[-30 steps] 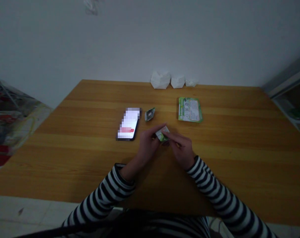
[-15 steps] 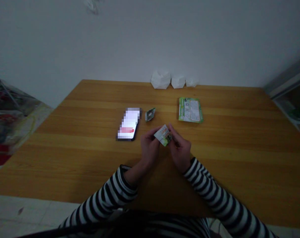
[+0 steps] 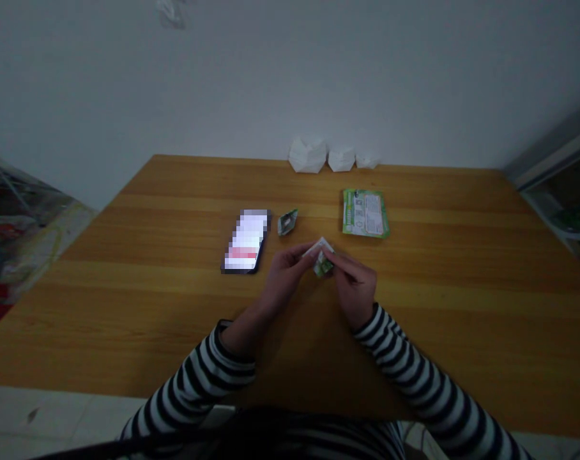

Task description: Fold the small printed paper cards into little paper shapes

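A small white and green folded paper [image 3: 323, 264] is pinched between my two hands above the wooden table. My left hand [image 3: 286, 273] grips its left side, thumb on top. On its right side, the thumb and fingers of my right hand [image 3: 356, 285] are closed on it, and the tips partly cover its face. Beyond my left hand lies a small folded piece [image 3: 287, 222], dark grey with green edges. Farther back on the right is a larger flat green and white printed packet [image 3: 365, 213].
A phone [image 3: 246, 241] with a lit, blurred screen lies left of the small folded piece. Three white folded paper shapes [image 3: 308, 156] stand at the table's back edge against the wall. A shelf [image 3: 558, 211] borders the table [image 3: 127, 255] on the right; cluttered bags lie off its left side.
My thumbs have moved inward over the paper, covering more of its face, and its visible shape has changed. The things on the table keep their places; the view has shifted slightly.
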Tool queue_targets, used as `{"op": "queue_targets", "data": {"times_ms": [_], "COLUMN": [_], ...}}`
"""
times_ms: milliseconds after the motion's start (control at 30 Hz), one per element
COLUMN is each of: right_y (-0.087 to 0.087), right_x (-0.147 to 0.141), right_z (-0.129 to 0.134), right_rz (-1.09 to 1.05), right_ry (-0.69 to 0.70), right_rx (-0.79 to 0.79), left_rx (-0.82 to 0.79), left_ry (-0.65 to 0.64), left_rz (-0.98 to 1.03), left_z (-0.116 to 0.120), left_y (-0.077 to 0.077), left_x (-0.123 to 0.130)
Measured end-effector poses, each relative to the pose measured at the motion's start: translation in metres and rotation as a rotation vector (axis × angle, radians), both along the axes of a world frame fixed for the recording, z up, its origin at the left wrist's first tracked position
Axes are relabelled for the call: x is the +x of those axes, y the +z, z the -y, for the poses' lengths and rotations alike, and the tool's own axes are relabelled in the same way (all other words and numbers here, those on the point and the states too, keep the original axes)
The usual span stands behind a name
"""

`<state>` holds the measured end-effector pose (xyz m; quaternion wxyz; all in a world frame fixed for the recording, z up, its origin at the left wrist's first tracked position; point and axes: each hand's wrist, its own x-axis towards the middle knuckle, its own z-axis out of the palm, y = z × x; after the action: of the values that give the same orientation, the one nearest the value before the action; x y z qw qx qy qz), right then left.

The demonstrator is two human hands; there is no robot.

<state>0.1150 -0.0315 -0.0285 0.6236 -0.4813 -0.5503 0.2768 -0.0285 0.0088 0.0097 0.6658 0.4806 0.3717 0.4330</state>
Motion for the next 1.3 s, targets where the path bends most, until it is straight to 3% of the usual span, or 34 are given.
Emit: {"op": "queue_targets", "data": {"times_ms": [167, 367, 633, 733, 800, 900, 967, 1100, 1300], "right_y": [0.010, 0.005, -0.001, 0.002, 0.007, 0.013, 0.016, 0.017, 0.021], "right_x": [-0.001, 0.001, -0.002, -0.003, 0.000, 0.009, 0.015, 0.018, 0.012], "right_z": [-0.001, -0.009, -0.012, -0.011, -0.009, -0.005, -0.003, -0.002, -0.001], "right_rz": [-0.125, -0.224, -0.281, -0.256, -0.197, 0.021, 0.175, 0.264, 0.121], "right_ry": [0.166, 0.299, 0.286, 0.259, 0.144, -0.068, -0.117, -0.090, 0.119], "right_rx": [-0.154, -0.261, -0.299, -0.275, -0.215, -0.015, 0.108, 0.145, 0.089], "left_rx": [0.011, -0.018, -0.022, -0.008, 0.028, 0.043, -0.005, -0.083, -0.093], "left_ry": [0.050, 0.027, 0.007, 0.015, 0.000, -0.041, -0.058, -0.028, 0.066], "left_rz": [-0.030, -0.008, -0.080, -0.052, -0.021, 0.054, 0.091, 0.055, 0.050], "left_z": [-0.002, 0.000, 0.003, 0.004, 0.005, 0.008, 0.010, 0.010, 0.003], "left_y": [-0.001, -0.003, -0.013, -0.012, -0.009, -0.005, -0.003, -0.003, -0.006], "left_x": [-0.002, 0.000, 0.005, 0.005, 0.006, 0.008, 0.009, 0.007, 0.001]}}
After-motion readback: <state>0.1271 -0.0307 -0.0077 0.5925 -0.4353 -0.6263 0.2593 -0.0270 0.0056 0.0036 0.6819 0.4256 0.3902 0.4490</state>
